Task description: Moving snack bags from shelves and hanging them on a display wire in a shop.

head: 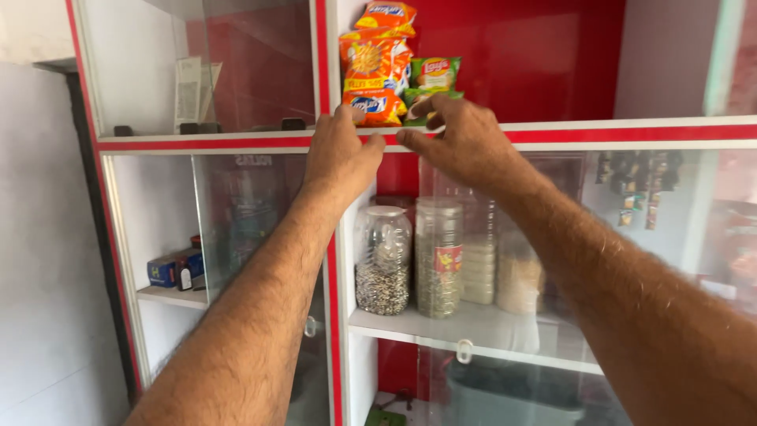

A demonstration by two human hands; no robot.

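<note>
Both hands, left (341, 150) and right (461, 140), fingers spread, unclamped, at upright snack packets (377, 63), long axis vertical.

A white cabinet with red-trimmed shelves and glass doors (323, 142) carries everything. On its upper right shelf, at the left end by the red upright, stands a stack of orange crinkly snack bags (377, 63) with a green snack bag (434, 75) just beside them. On the white middle right shelf (473, 327) stand a clear plastic jar of dark seeds (382, 264), a tall clear jar of greenish grains (438, 260) and two paler jars behind. The left lower shelf holds a small blue box (169, 268).
</note>
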